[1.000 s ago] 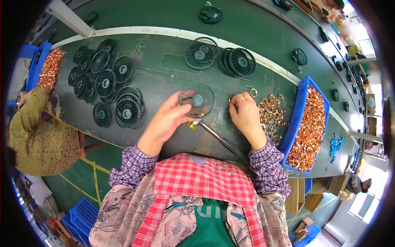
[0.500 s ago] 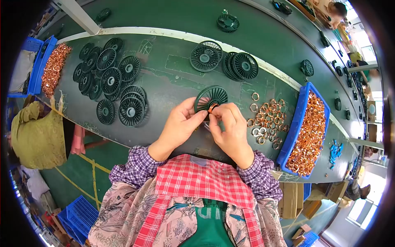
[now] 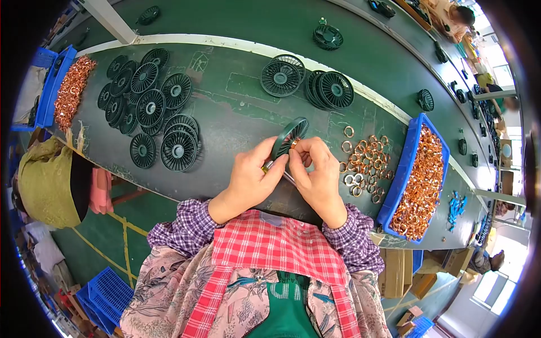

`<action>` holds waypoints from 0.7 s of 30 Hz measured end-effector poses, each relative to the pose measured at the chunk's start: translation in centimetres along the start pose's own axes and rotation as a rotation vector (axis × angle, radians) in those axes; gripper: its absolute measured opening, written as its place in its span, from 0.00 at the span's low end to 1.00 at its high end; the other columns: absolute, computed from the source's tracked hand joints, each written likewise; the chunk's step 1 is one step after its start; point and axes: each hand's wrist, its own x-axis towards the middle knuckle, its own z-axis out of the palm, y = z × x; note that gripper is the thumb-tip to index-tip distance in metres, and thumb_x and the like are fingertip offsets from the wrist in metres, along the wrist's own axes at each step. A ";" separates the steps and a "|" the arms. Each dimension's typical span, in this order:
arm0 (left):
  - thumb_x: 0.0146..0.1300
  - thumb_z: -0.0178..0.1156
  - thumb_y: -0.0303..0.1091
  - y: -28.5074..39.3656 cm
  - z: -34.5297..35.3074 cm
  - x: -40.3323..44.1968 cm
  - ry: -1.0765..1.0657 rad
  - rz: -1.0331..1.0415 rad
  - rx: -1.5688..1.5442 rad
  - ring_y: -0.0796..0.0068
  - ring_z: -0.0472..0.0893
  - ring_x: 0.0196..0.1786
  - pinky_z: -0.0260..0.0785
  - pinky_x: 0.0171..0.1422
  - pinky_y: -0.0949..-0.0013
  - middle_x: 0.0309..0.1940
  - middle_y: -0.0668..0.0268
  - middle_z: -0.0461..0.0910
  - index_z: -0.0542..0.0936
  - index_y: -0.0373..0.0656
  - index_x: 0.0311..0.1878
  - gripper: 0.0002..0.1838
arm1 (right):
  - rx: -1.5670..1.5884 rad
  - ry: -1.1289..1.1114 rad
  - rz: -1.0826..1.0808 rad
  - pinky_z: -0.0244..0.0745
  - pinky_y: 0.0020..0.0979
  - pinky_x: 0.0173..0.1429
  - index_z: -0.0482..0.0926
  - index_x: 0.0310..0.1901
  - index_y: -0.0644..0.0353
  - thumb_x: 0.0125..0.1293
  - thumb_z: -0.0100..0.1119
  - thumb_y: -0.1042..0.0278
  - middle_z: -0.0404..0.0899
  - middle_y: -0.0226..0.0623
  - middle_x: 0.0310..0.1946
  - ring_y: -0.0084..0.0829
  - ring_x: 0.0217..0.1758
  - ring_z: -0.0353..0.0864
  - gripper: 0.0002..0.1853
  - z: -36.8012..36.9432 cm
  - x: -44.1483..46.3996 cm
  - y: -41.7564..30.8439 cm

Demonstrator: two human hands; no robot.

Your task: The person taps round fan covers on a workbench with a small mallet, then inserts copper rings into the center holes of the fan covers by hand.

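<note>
My left hand (image 3: pixel 251 177) is closed on the rim of a dark green round fan grille (image 3: pixel 297 128), held tilted nearly on edge above the table. A copper-coloured ring (image 3: pixel 294 144) shows at the grille's hub, partly hidden by fingers. The thumb and fingers of my right hand (image 3: pixel 318 172) are pinched together on that ring. Under my left fingers a small yellowish and metallic piece (image 3: pixel 267 166) peeks out; its kind is unclear. Loose copper rings (image 3: pixel 369 160) lie on the table to the right of my right hand.
Stacked fan grilles (image 3: pixel 151 105) spread over the left of the table (image 3: pixel 236 135), with more grilles (image 3: pixel 336 90) by the far edge. A blue bin (image 3: pixel 385 211) of copper rings stands at right, near blue pieces (image 3: pixel 456 208). A conveyor (image 3: pixel 236 22) carrying fan parts runs beyond.
The grille has turned from facing up at a slant to nearly edge-on. My left hand has shifted slightly lower, and my right fingers stay at the hub. Fan parts on the conveyor have moved right.
</note>
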 end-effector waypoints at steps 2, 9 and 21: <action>0.64 0.63 0.24 0.1 0.2 0.0 0.011 0.031 0.033 0.73 0.86 0.36 0.76 0.38 0.68 0.36 0.57 0.85 0.79 0.37 0.56 0.17 | 0.045 0.052 0.058 0.71 0.28 0.30 0.76 0.37 0.62 0.59 0.66 0.82 0.78 0.35 0.29 0.26 0.25 0.76 0.08 0.2 -0.1 -0.1; 0.66 0.62 0.20 0.9 -0.8 -0.1 -0.086 -0.054 -0.027 0.79 0.85 0.42 0.77 0.46 0.74 0.39 0.64 0.87 0.79 0.32 0.55 0.15 | -0.271 -0.018 -0.270 0.76 0.37 0.39 0.75 0.41 0.66 0.57 0.62 0.85 0.78 0.44 0.37 0.42 0.35 0.79 0.11 -0.7 0.1 -0.2; 0.66 0.66 0.24 -1.6 -1.5 1.7 -0.176 -0.365 -0.493 0.84 0.83 0.44 0.77 0.47 0.78 0.44 0.67 0.85 0.80 0.35 0.53 0.14 | -0.047 -0.050 0.074 0.77 0.29 0.46 0.79 0.49 0.65 0.61 0.67 0.78 0.82 0.37 0.40 0.30 0.41 0.82 0.14 -4.8 1.7 0.4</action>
